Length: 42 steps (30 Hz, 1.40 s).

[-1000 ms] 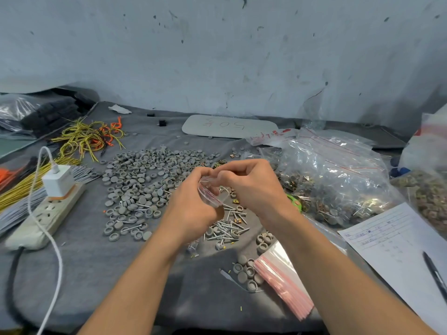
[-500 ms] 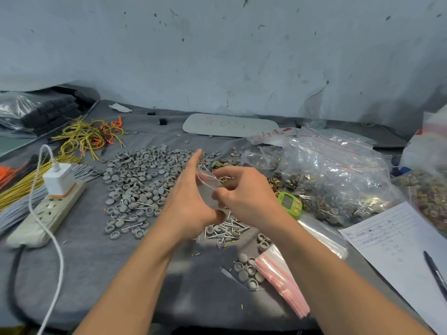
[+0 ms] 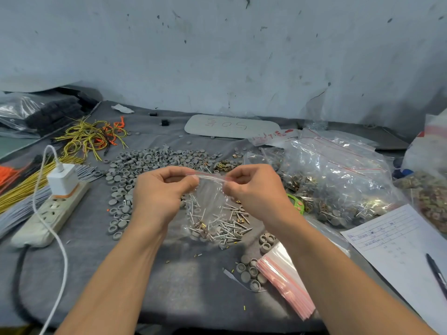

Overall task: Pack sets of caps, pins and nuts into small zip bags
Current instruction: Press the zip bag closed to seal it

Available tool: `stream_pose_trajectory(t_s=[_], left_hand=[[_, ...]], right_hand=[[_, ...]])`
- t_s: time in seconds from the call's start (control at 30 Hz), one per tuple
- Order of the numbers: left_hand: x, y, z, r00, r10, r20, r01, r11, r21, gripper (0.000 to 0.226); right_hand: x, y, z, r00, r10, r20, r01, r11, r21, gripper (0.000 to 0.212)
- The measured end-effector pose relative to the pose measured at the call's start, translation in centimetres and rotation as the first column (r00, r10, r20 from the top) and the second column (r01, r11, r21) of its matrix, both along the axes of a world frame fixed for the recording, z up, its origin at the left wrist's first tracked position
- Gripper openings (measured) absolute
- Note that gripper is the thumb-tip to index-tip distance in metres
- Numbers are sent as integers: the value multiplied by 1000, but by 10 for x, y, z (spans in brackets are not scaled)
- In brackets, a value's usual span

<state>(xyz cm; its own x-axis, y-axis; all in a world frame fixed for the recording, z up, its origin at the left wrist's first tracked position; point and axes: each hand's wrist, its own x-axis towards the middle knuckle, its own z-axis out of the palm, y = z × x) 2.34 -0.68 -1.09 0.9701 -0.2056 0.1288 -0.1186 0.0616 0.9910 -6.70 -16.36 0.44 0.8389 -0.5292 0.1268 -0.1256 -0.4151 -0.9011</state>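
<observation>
Held clear of the counter, directly above the loose pin pile (image 3: 233, 226): one zip bag (image 3: 208, 204), its set of parts (image 3: 202, 225) sagging in the bottom. Grip: left hand (image 3: 157, 192) pinches the left end of the red zip strip, right hand (image 3: 256, 189) the right end; fingers (image 3: 174, 171) curled tight on it. Step looks like sealing. Risks: uneven pressure leaves a gap, so parts drop into the pile below and the count is lost. Pin tips may pierce the thin film if it is squeezed.
</observation>
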Motion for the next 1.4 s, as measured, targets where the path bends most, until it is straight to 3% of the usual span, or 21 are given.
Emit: stream_pose_trajectory(t_s=[0.13,0.27,0.7,0.93,1.3,1.4], left_hand=[[2,5,3,1000,20,13,-20,1000,13,16],[5,7,2,1000,10,9,-10,999,45,17],[14,10,-4,999,9,-34,-5,995,101,13],[3,0,-4,981,-180,-80,189,972,140,11],[3,-4,-7,977,-198,-75,207,969,138,8],[6,0,-7,974,-205,-93,217,966,141,8]], right_hand=[[-1,-5,2,998,-9,66,-2,986,164,8],[0,-6,-1,998,-11,62,-4,973,233,9],[6,-6,-6,996,57,71,-74,959,272,20],[8,5,-10,981,186,61,-195,952,236,16],[12,15,-13,993,86,80,-98,981,169,19],[12,13,-12,993,84,77,-99,972,214,15]])
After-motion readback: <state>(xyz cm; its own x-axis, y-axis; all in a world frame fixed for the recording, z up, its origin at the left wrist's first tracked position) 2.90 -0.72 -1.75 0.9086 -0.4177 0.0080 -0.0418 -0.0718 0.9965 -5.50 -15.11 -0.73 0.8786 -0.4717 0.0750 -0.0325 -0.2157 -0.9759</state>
